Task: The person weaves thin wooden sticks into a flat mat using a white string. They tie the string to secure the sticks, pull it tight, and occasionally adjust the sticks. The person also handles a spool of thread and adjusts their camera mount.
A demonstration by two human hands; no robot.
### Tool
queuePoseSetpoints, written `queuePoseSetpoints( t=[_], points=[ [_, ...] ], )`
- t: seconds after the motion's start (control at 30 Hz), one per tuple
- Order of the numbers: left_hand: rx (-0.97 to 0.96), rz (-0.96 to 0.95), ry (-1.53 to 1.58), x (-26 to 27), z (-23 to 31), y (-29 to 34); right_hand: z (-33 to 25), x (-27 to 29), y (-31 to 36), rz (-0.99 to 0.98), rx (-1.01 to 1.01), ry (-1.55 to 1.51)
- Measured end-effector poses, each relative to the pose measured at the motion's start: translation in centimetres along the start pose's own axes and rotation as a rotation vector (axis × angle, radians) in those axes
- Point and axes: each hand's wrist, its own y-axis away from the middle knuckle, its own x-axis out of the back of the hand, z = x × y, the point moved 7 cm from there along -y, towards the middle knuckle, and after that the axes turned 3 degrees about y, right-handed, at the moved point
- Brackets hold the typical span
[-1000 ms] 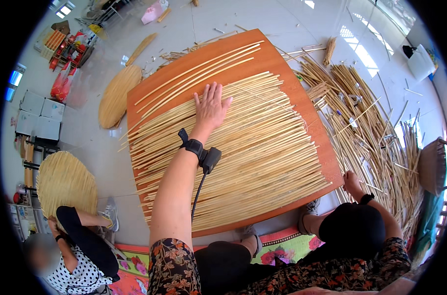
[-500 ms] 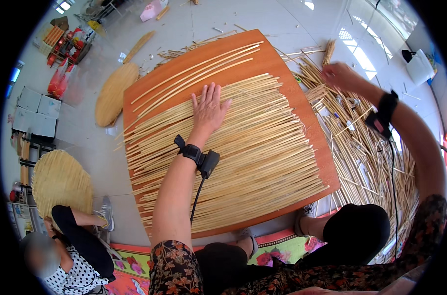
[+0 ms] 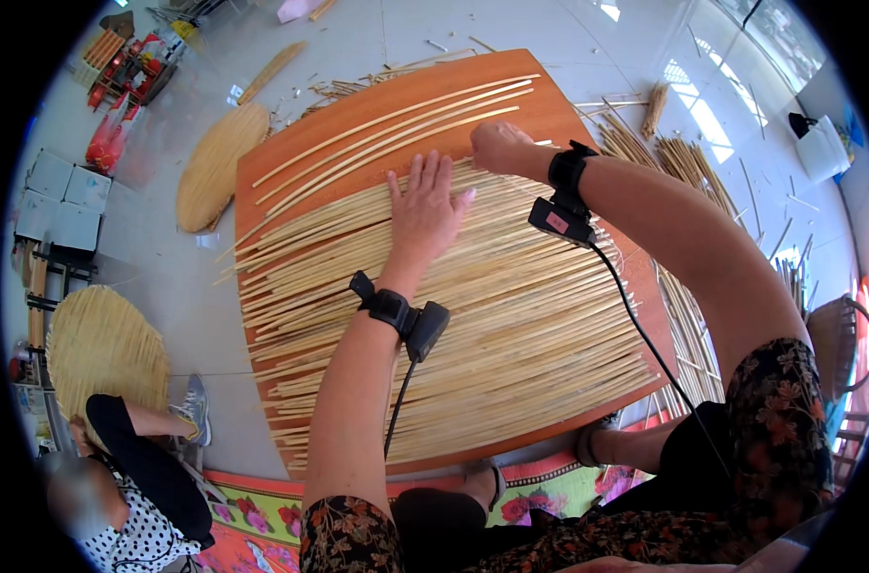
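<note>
- Mainly, sticks: pale, slender, many; laid side by side across the desk, covering its middle and near part.
- Condition: lying roughly parallel; left ends ragged, some overhanging the desk's left edge; narrow gaps showing red-brown top.
- Extent, as judged: laying-out well along; evenness of ends and spacing incomplete.
- Outliers: a few sticks set apart at the desk's far side, bare top between them and the main row.
- Left hand: palm down, fingers extended and slightly parted, flat on the far part of the row; gripping nothing.
- Right hand: curled, at the row's far edge, right of the left hand; whether a stick is inside, cannot tell.
- Pile: loose sticks on the floor, right of the desk; not laid out.
- Round mat: on the floor, beyond the desk's left side.
- Oval mat: farther left, beside a co-worker in dotted top.
</note>
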Motion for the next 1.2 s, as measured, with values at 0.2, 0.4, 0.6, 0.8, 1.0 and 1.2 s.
queuePoseSetpoints(
  t=[0.2,0.4,0.6,0.8,1.0,1.2],
  points=[
    [0.028,-0.013,-0.03,0.6,-1.5,1.1,-2.2,-0.5,0.0,-0.412,-0.362,-0.671],
    [0.02,-0.009,0.0,0.2,-0.7,0.5,-0.6,0.5,-0.5,-0.43,-0.216,-0.45],
    [0.016,-0.001,0.039,0.3,-1.0,0.6,-0.2,-0.9,-0.9,-0.466,-0.298,-0.848],
    [-0.034,0.024,0.057,0.5,-0.1,0.3,1.9,-3.1,-2.9,-0.221,-0.429,-0.834],
    [-0.032,0.014,0.046,0.7,-0.5,0.8,1.1,-2.8,-2.3,-0.26,-0.44,-1.013],
    [-0.009,-0.009,0.05,0.6,-0.4,0.6,1.3,-1.6,-0.9,-0.35,-0.386,-1.006]
  ],
)
